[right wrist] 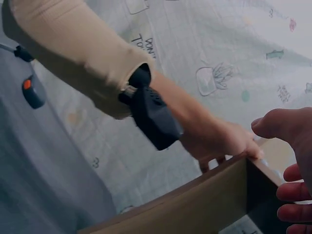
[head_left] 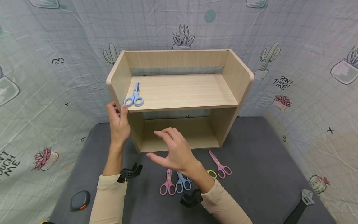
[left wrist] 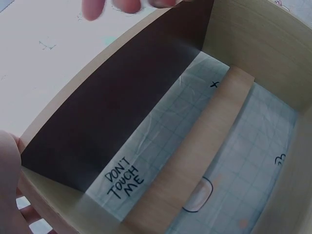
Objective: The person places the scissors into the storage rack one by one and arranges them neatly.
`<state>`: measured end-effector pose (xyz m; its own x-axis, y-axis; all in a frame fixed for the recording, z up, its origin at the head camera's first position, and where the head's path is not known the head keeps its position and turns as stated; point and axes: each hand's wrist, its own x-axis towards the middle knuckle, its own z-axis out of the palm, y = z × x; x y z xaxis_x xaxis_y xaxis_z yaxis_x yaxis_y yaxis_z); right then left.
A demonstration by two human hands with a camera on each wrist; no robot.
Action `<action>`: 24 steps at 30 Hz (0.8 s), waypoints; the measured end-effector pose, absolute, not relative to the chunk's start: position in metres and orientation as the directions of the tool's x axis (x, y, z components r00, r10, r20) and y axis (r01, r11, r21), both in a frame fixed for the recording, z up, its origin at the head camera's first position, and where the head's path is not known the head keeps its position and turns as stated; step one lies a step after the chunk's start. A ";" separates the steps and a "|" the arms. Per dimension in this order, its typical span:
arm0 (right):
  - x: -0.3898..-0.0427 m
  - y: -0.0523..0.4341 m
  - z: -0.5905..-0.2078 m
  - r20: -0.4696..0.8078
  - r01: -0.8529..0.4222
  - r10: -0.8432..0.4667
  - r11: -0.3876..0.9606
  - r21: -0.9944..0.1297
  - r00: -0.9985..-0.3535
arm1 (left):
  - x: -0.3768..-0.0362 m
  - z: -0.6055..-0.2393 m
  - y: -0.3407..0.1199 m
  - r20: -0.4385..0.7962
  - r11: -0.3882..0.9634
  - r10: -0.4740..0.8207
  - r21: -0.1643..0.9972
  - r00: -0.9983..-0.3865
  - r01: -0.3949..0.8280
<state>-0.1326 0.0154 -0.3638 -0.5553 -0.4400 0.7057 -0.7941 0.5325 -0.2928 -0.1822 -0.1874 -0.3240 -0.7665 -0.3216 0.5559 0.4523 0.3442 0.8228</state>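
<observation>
Cream sleeves (head_left: 109, 199) fill the bottom of the head view, each wrist carrying a black camera mount. Just past them, on the grey mat (head_left: 257, 174), lie a pink pair of scissors (head_left: 168, 184), a blue pair (head_left: 183, 183) touching it, a yellow handle ring (head_left: 212, 173) half hidden by the right wrist, and another pink pair (head_left: 221, 165) a little farther right. A small dark device with an orange button (head_left: 80, 200) sits at the mat's near left, and a black wrench (head_left: 300, 207) at the near right.

Above the scissors the right hand (head_left: 173, 152) hovers in front of the wooden shelf's (head_left: 181, 93) lower opening, fingers loosely spread and relaxed, holding nothing and touching nothing.

Farther on, the left hand (head_left: 118, 123) grips the front edge of the shelf's left side panel, thumb up against the front and fingers curled around the outer face.

On the upper board, near the left end and just beside that thumb, rests a light blue pair of scissors (head_left: 135, 95), handles toward the front edge. Cactus-print cloth (head_left: 307, 62) hangs behind.
</observation>
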 end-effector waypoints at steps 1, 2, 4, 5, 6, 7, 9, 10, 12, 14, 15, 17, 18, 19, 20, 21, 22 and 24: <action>-0.131 0.016 -0.368 0.699 -0.791 -0.443 0.535 -0.297 -0.561 | -0.182 -0.324 -0.187 0.557 0.344 -0.321 0.822 -0.766 0.454; -0.130 0.017 -0.372 0.690 -0.786 -0.445 0.539 -0.303 -0.571 | -0.182 -0.324 -0.187 0.558 0.344 -0.321 0.821 -0.765 0.455; -0.127 0.020 -0.381 0.675 -0.779 -0.450 0.545 -0.311 -0.584 | -0.182 -0.324 -0.187 0.560 0.342 -0.317 0.820 -0.765 0.459; -0.125 0.021 -0.385 0.666 -0.773 -0.451 0.549 -0.317 -0.594 | -0.183 -0.324 -0.187 0.560 0.339 -0.316 0.821 -0.766 0.460; -0.124 0.023 -0.390 0.659 -0.769 -0.452 0.551 -0.324 -0.601 | -0.183 -0.324 -0.187 0.559 0.338 -0.315 0.821 -0.767 0.460; -0.122 0.024 -0.394 0.656 -0.766 -0.452 0.554 -0.325 -0.605 | -0.183 -0.324 -0.187 0.558 0.336 -0.314 0.822 -0.768 0.460; -0.119 0.026 -0.403 0.644 -0.757 -0.451 0.562 -0.333 -0.618 | -0.183 -0.324 -0.187 0.557 0.334 -0.313 0.823 -0.770 0.460; -0.118 0.027 -0.408 0.637 -0.752 -0.452 0.567 -0.335 -0.625 | -0.183 -0.323 -0.187 0.556 0.334 -0.314 0.823 -0.770 0.459; -0.115 0.029 -0.417 0.617 -0.743 -0.457 0.573 -0.346 -0.640 | -0.183 -0.323 -0.187 0.556 0.335 -0.315 0.824 -0.769 0.458; -0.112 0.030 -0.427 0.591 -0.730 -0.464 0.581 -0.360 -0.660 | -0.183 -0.323 -0.188 0.556 0.337 -0.315 0.823 -0.769 0.457; -0.110 0.031 -0.431 0.577 -0.723 -0.467 0.584 -0.368 -0.671 | -0.183 -0.323 -0.188 0.556 0.338 -0.315 0.823 -0.769 0.456; -0.107 0.032 -0.440 0.549 -0.710 -0.472 0.591 -0.384 -0.690 | -0.183 -0.324 -0.188 0.554 0.338 -0.316 0.824 -0.770 0.455; -0.105 0.033 -0.444 0.535 -0.703 -0.474 0.593 -0.393 -0.699 | -0.183 -0.324 -0.188 0.554 0.340 -0.316 0.824 -0.770 0.454; -0.103 0.033 -0.448 0.522 -0.696 -0.475 0.596 -0.401 -0.708 | -0.183 -0.324 -0.188 0.553 0.340 -0.317 0.824 -0.770 0.453; -0.101 0.034 -0.453 0.514 -0.691 -0.475 0.600 -0.404 -0.714 | -0.183 -0.324 -0.188 0.552 0.339 -0.316 0.825 -0.771 0.452; -0.100 0.034 -0.457 0.502 -0.684 -0.476 0.602 -0.413 -0.722 | -0.183 -0.324 -0.188 0.551 0.339 -0.316 0.826 -0.772 0.450; -0.098 0.035 -0.461 0.490 -0.677 -0.477 0.604 -0.420 -0.729 | -0.182 -0.324 -0.188 0.549 0.337 -0.317 0.827 -0.773 0.449; -0.095 0.036 -0.469 0.476 -0.670 -0.478 0.607 -0.427 -0.738 | -0.182 -0.325 -0.188 0.546 0.336 -0.320 0.830 -0.774 0.446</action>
<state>-0.0948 0.0359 -0.4694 -0.7379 -0.4784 0.4761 -0.6696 0.6075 -0.4274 -0.1821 -0.1880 -0.3247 -0.7743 -0.3201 0.5459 0.4462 0.3355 0.8297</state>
